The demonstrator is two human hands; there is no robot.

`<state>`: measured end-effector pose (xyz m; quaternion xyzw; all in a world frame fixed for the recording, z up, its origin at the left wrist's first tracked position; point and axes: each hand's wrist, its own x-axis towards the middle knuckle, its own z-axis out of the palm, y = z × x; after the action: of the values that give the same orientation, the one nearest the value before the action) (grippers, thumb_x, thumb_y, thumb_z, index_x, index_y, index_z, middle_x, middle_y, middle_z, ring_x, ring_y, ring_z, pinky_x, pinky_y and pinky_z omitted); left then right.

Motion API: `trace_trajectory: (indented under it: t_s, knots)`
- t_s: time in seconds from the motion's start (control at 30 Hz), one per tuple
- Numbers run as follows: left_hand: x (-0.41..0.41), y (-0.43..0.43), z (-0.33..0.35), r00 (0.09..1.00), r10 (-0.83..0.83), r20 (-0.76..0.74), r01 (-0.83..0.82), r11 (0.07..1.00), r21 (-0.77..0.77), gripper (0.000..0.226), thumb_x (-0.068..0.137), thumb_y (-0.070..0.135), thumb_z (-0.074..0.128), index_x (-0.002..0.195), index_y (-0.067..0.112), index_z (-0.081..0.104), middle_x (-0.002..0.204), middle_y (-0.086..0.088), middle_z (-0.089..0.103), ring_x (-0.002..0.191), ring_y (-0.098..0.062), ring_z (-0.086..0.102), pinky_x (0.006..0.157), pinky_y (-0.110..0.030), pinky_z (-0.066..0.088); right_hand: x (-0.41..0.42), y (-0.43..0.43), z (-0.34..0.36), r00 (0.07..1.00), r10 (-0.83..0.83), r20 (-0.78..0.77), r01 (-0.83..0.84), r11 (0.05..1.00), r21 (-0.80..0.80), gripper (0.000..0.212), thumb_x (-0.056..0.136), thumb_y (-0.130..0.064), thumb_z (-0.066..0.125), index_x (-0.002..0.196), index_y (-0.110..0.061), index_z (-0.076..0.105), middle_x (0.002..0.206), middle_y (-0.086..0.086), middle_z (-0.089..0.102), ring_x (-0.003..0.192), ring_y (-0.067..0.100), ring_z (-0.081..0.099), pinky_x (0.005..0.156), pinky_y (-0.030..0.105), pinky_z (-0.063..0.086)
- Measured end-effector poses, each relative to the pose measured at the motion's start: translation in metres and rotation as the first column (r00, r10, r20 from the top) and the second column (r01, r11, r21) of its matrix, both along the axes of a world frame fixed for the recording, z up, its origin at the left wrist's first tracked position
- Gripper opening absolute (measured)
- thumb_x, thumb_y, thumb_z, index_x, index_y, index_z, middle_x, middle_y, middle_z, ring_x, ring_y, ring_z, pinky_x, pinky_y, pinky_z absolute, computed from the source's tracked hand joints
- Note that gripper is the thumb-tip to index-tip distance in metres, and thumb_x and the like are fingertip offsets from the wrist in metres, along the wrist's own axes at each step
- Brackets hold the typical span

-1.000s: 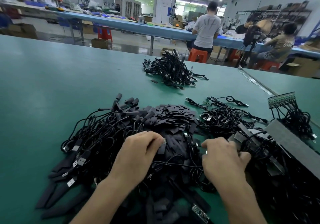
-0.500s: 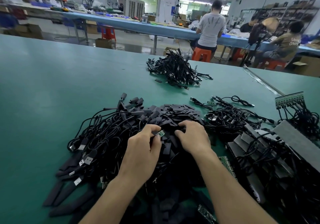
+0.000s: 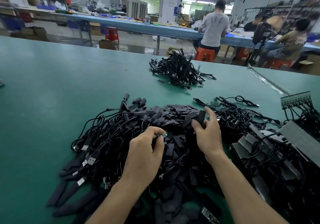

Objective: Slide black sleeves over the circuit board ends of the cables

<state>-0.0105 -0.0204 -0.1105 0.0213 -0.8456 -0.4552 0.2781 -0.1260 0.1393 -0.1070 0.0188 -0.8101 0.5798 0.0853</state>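
Since half a second ago, the right hand (image 3: 207, 137) has come up off the heap and now has one black sleeve (image 3: 201, 117) in it. Its thumb and fingers pinch the sleeve from both sides, and the sleeve stands nearly upright above the heap. The left hand (image 3: 145, 154) is in about the same spot as before. Its fingers are curled, and its thumb and first finger pinch a tiny green circuit board (image 3: 164, 134) at the end of a thin black cable (image 3: 156, 137). The board and the sleeve are near each other but do not touch.

Under both hands lies a big heap of sleeves (image 3: 174, 112), all flat and black. To the left of it is a tangle of cables (image 3: 107, 133) with shiny plugs at their ends. Some of these cables have sleeves on them.

All of this sits on a green tabletop (image 3: 52, 93). Farther back on it is another bundle of cables (image 3: 178, 69), well apart from the heap. On the right, more cables lie mixed with flat grey pieces (image 3: 299, 137), and a green strip of boards (image 3: 296, 99) sticks up near the edge.

Behind, a person in a grey shirt (image 3: 214, 28) sits on an orange stool (image 3: 205, 54) at a long blue table (image 3: 131, 25).
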Motion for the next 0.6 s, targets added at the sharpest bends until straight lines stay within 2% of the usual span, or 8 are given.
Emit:
trace_trajectory:
  t_s: [0.07, 0.1, 0.2, 0.33, 0.43, 0.5, 0.57, 0.6]
  knots:
    - [0.0, 0.0, 0.0, 1.0, -0.002, -0.006, 0.002, 1.0, 0.002, 0.014, 0.098, 0.012, 0.059, 0.103, 0.024, 0.065, 0.067, 0.016, 0.06, 0.055, -0.004, 0.058, 0.051, -0.009, 0.04, -0.006, 0.002, -0.001, 0.998, 0.047, 0.031, -0.047, 0.999, -0.002, 0.058, 0.095, -0.023, 0.065, 0.146, -0.03, 0.038, 0.105, -0.002, 0.067, 0.101, 0.021, 0.065, 0.098, 0.049, 0.05]
    - [0.0, 0.0, 0.0, 1.0, -0.003, -0.007, 0.003, 1.0, -0.001, 0.014, 0.098, 0.012, 0.059, 0.103, 0.023, 0.066, 0.068, 0.016, 0.06, 0.055, -0.001, 0.057, 0.052, -0.007, 0.039, -0.01, 0.003, -0.003, 0.997, 0.072, 0.033, -0.073, 0.997, 0.02, 0.047, 0.095, -0.022, 0.065, 0.139, -0.025, 0.049, 0.104, -0.002, 0.068, 0.1, 0.019, 0.066, 0.097, 0.047, 0.051]
    - [0.001, 0.0, 0.001, 1.0, -0.008, -0.016, 0.008, 1.0, -0.017, 0.013, 0.098, 0.011, 0.06, 0.104, 0.021, 0.067, 0.067, 0.016, 0.058, 0.052, 0.004, 0.052, 0.049, -0.005, 0.035, -0.018, 0.006, 0.0, 0.995, 0.092, 0.041, -0.097, 0.983, 0.157, 0.006, 0.094, -0.025, 0.066, 0.097, -0.022, 0.072, 0.089, -0.004, 0.073, 0.089, 0.017, 0.069, 0.089, 0.043, 0.055]
    - [0.0, 0.0, 0.0, 1.0, -0.008, -0.026, 0.007, 1.0, -0.022, 0.013, 0.098, 0.011, 0.06, 0.102, 0.021, 0.067, 0.065, 0.014, 0.059, 0.048, 0.0, 0.049, 0.048, -0.007, 0.034, -0.028, 0.006, 0.009, 0.997, 0.056, 0.045, -0.069, 0.935, 0.347, 0.022, 0.085, -0.036, 0.076, 0.069, -0.022, 0.07, 0.07, -0.005, 0.068, 0.075, 0.018, 0.065, 0.071, 0.029, 0.044]
    - [0.0, 0.0, -0.001, 1.0, 0.003, -0.027, -0.003, 1.0, -0.011, 0.013, 0.098, 0.011, 0.06, 0.102, 0.02, 0.068, 0.066, 0.013, 0.06, 0.05, -0.004, 0.052, 0.048, -0.011, 0.038, -0.029, 0.008, 0.022, 1.0, 0.019, 0.013, -0.022, 0.916, 0.401, 0.03, 0.077, -0.041, 0.083, 0.061, -0.019, 0.07, 0.063, -0.01, 0.067, 0.064, 0.009, 0.064, 0.067, 0.024, 0.044]
    - [0.0, -0.001, -0.002, 1.0, 0.003, -0.026, -0.002, 1.0, 0.015, 0.014, 0.098, 0.012, 0.06, 0.103, 0.023, 0.067, 0.065, 0.011, 0.061, 0.052, -0.01, 0.057, 0.048, -0.021, 0.047, -0.026, 0.012, 0.03, 1.0, 0.015, -0.002, -0.013, 0.928, 0.372, 0.027, 0.073, -0.038, 0.086, 0.06, -0.02, 0.071, 0.056, -0.01, 0.066, 0.053, 0.001, 0.062, 0.053, 0.013, 0.043]
    - [0.0, 0.0, -0.002, 1.0, -0.005, -0.022, 0.006, 0.999, 0.054, 0.016, 0.098, 0.013, 0.06, 0.103, 0.026, 0.066, 0.068, 0.011, 0.063, 0.053, -0.015, 0.06, 0.052, -0.029, 0.052, -0.018, 0.018, 0.036, 0.999, 0.035, 0.027, -0.041, 0.965, 0.257, 0.016, 0.074, -0.028, 0.087, 0.069, -0.02, 0.074, 0.054, -0.005, 0.068, 0.047, 0.002, 0.062, 0.043, 0.009, 0.042]
    - [0.001, 0.0, -0.001, 1.0, -0.008, -0.02, 0.009, 0.998, 0.068, 0.017, 0.098, 0.013, 0.06, 0.103, 0.028, 0.065, 0.072, 0.013, 0.065, 0.054, -0.014, 0.062, 0.052, -0.026, 0.053, -0.014, 0.021, 0.039, 0.998, 0.049, 0.048, -0.056, 0.984, 0.171, 0.011, 0.077, -0.022, 0.085, 0.075, -0.017, 0.075, 0.057, -0.002, 0.07, 0.048, 0.005, 0.064, 0.044, 0.012, 0.044]
